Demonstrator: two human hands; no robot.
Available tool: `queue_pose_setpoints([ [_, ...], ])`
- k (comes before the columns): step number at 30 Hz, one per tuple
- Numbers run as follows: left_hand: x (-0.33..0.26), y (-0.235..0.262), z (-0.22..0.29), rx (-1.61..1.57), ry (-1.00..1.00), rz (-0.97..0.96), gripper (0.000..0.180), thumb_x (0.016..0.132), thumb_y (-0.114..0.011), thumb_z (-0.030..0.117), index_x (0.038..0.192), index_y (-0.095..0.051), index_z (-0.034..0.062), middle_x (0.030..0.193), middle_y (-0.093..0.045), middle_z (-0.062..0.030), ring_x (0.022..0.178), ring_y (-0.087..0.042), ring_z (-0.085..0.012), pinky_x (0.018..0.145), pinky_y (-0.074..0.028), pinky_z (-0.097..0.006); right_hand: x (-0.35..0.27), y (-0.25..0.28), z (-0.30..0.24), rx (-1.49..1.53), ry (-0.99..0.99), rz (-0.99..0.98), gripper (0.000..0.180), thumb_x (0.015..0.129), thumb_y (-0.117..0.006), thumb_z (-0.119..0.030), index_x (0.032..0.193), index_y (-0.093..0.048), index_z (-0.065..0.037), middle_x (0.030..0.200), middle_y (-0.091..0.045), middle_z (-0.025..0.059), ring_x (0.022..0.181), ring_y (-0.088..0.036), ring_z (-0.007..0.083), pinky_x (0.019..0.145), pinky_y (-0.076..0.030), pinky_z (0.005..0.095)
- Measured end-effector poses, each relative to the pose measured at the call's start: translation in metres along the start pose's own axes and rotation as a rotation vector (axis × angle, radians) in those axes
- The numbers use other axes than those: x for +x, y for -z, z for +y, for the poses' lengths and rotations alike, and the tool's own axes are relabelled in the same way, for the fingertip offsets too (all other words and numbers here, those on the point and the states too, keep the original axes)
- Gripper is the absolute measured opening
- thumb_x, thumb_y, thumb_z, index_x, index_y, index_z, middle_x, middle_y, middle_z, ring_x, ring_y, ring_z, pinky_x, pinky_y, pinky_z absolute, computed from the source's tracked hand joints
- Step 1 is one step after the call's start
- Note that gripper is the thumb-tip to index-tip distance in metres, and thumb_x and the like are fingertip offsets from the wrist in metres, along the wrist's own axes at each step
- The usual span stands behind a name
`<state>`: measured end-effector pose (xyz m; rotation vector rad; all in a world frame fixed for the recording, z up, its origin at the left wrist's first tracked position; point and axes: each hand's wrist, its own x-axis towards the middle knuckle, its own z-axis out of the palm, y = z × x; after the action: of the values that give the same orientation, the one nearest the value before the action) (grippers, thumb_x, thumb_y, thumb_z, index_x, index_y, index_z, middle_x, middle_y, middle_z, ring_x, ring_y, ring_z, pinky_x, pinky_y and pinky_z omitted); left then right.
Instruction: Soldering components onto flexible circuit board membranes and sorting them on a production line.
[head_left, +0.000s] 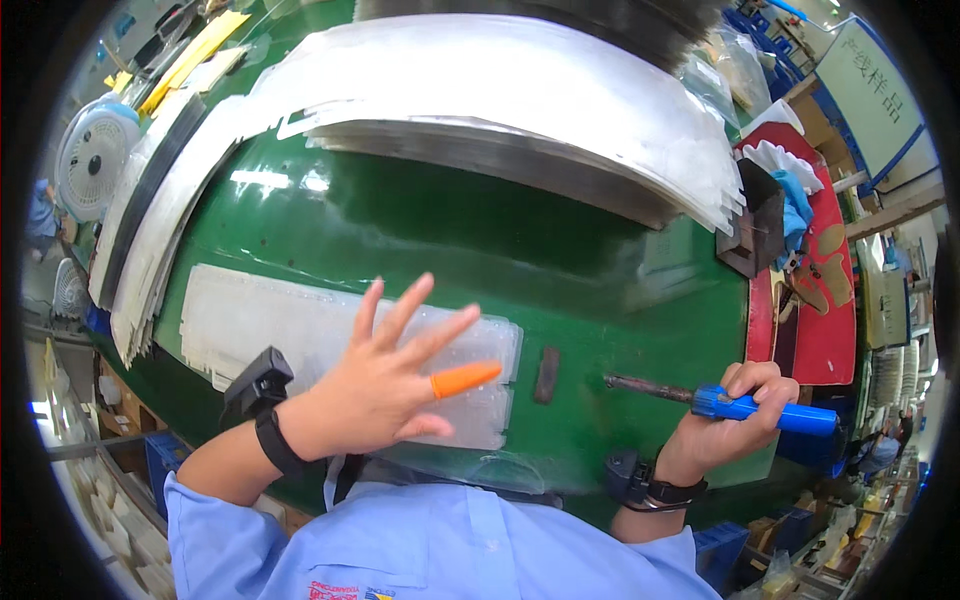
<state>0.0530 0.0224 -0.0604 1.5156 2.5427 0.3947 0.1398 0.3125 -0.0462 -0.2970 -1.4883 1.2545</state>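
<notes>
Care is needed with the tool

The blue tool (pixel 719 403) is gripped by the curled right hand (pixel 722 442). Its thin metal tip (pixel 650 387) is pointed left, toward a small dark block (pixel 546 376) on the green table (pixel 600 310). The left hand (pixel 370 395) is spread wide over a cloudy sheet (pixel 290 320), and nothing is held in it; whether the sheet is touched cannot be told. An orange cover (pixel 466 379) is worn on one finger.

The tip may be hot, so bare fingers should be kept well away. The tool should be held firmly, and the sheet kept flat.

The sheet is long and see-through, with little notches at its right edge. The tip looks dark and worn.
</notes>
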Motion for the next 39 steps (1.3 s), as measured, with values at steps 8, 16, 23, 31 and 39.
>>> queue_pose_setpoints([
  [8, 0.099, 0.076, -0.07, 0.383, 0.149, 0.6, 0.067, 0.075, -0.07, 0.034, 0.132, -0.046, 0.0072, 0.148, -0.026, -0.0095, 0.138, -0.017, -0.0363, 0.109, -0.016, -0.055, 0.002, 0.004, 0.009, 0.12, -0.08, 0.051, 0.03, 0.092, -0.046, -0.026, 0.071, -0.033, -0.01, 0.06, -0.038, 0.0034, 0.054, -0.034, 0.0093, 0.05, -0.026, 0.0243],
  [16, 0.078, 0.103, -0.057, 0.115, 0.023, 0.408, 0.027, 0.081, -0.064, 0.015, 0.104, -0.062, 0.0012, 0.112, -0.062, -0.0125, 0.106, -0.057, -0.0323, 0.093, -0.044, -0.041, 0.002, 0.015, 0.015, 0.147, -0.12, 0.028, 0.03, 0.093, -0.048, -0.026, 0.072, -0.032, -0.011, 0.062, -0.04, 0.0032, 0.057, -0.033, 0.0085, 0.054, -0.026, 0.0245],
  [23, -0.013, 0.035, -0.02, 0.301, -0.059, 0.51, 0.024, 0.069, -0.066, 0.003, 0.093, -0.065, -0.0009, 0.104, -0.065, -0.0141, 0.096, -0.064, -0.0282, 0.08, -0.052, -0.038, 0.006, 0.016, 0.022, 0.075, -0.079, 0.072, 0.03, 0.093, -0.048, -0.026, 0.073, -0.032, -0.011, 0.062, -0.039, 0.0031, 0.057, -0.032, 0.0083, 0.055, -0.026, 0.025],
  [31, -0.061, -0.023, 0.002, 0.196, 0.099, 0.27, 0.052, 0.087, -0.051, 0.049, 0.102, -0.064, 0.0006, 0.123, -0.056, -0.0153, 0.119, -0.049, -0.0364, 0.1, -0.035, -0.05, 0.0, -0.005, 0.0, 0.071, -0.017, -0.015, 0.03, 0.092, -0.049, -0.026, 0.073, -0.033, -0.01, 0.06, -0.041, 0.0045, 0.055, -0.034, 0.0092, 0.053, -0.027, 0.0242],
  [39, -0.069, -0.037, -0.004, 0.126, 0.117, 0.249, 0.069, 0.088, -0.037, 0.062, 0.108, -0.064, 0.0018, 0.128, -0.052, -0.0157, 0.125, -0.042, -0.0373, 0.105, -0.026, -0.055, -0.028, -0.041, -0.027, 0.074, 0.079, -0.342, 0.025, 0.09, -0.055, -0.023, 0.077, -0.041, -0.007, 0.061, -0.051, 0.0077, 0.054, -0.041, 0.0112, 0.051, -0.032, 0.0237],
])
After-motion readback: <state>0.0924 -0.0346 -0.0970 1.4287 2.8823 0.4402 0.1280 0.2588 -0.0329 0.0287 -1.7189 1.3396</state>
